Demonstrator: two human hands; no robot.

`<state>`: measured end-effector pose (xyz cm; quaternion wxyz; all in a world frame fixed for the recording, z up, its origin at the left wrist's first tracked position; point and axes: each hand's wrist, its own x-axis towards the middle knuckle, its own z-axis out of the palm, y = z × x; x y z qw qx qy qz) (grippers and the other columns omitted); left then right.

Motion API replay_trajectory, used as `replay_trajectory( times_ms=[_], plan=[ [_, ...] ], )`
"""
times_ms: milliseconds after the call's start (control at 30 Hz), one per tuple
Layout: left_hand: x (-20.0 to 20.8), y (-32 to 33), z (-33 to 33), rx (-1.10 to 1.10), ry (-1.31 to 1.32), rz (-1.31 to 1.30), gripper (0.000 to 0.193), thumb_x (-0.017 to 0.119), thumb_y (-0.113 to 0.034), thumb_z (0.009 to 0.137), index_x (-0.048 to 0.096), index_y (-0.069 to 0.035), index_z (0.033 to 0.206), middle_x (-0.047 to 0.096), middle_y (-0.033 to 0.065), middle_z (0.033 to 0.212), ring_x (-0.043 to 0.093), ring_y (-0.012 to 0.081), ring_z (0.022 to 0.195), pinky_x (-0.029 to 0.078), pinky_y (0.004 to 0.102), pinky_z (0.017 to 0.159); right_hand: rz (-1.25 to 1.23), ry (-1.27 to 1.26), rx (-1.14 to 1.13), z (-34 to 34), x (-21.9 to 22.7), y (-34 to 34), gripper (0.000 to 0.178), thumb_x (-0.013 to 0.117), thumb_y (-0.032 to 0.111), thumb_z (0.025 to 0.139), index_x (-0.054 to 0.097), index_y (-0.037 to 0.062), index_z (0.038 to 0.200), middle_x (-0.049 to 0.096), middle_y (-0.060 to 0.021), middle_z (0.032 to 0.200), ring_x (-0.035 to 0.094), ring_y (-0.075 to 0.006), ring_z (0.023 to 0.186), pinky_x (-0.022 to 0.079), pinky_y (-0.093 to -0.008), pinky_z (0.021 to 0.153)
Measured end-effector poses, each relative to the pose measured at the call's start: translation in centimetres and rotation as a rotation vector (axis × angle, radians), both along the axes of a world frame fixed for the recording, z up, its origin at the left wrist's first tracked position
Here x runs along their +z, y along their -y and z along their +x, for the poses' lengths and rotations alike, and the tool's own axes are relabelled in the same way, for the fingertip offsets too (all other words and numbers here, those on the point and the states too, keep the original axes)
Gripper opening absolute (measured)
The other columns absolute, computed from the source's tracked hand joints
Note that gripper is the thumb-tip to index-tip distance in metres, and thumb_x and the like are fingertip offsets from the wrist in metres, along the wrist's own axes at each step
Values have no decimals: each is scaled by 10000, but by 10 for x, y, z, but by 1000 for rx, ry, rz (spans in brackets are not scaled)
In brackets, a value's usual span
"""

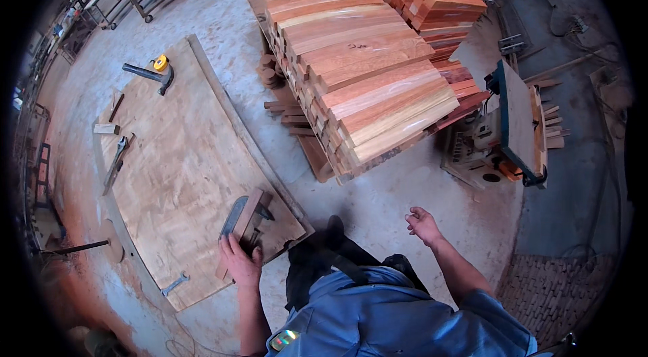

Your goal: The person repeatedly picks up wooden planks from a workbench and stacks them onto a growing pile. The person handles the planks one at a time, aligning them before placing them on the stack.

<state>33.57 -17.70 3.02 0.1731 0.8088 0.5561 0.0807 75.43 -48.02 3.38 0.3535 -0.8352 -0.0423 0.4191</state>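
Observation:
At the near right corner of the plywood-topped table, my left hand is on a narrow wooden strip, fingers over it and thumb apart on its right side. Below the strip lies a dark metal tool with a black curved part; the strip and my hand hide much of it, so I cannot tell its kind. My right hand hangs in the air over the floor, right of my body, fingers loosely bent, with nothing visible in it.
On the table lie a hammer, a yellow tape measure, an adjustable wrench, a small wood block and a spanner. Ahead stands a big stack of reddish boards. A machine stands at right.

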Motion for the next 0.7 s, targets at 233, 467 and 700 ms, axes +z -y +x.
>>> replay_trajectory(
  times_ms=[233, 467, 700],
  plan=[
    [31, 11, 74, -172, 203, 1, 801, 817, -157, 748, 417, 37, 1415, 422, 266, 1461, 395, 456, 1351, 343, 503, 1138, 118, 434, 243, 14, 1, -12, 467, 697, 202, 907, 562, -53, 1274, 645, -170, 1072, 650, -256, 881, 539, -366, 756],
    [81, -23, 151, -339, 289, 82, 802, 834, -151, 758, 418, 45, 1416, 472, 275, 1425, 453, 453, 1320, 378, 491, 1121, 369, 1060, 375, 48, 122, -84, 429, 749, 145, 829, 594, -29, 1190, 612, -198, 1135, 586, -377, 1072, 480, -429, 953],
    [165, -75, 248, -462, 422, 267, 744, 785, -158, 805, 425, 50, 1422, 474, 275, 1433, 466, 429, 1323, 397, 468, 1111, 573, 1240, 519, 88, 179, -187, 407, 753, 228, 829, 618, -29, 1114, 614, -197, 1166, 547, -391, 1139, 439, -451, 1006]
  ],
)
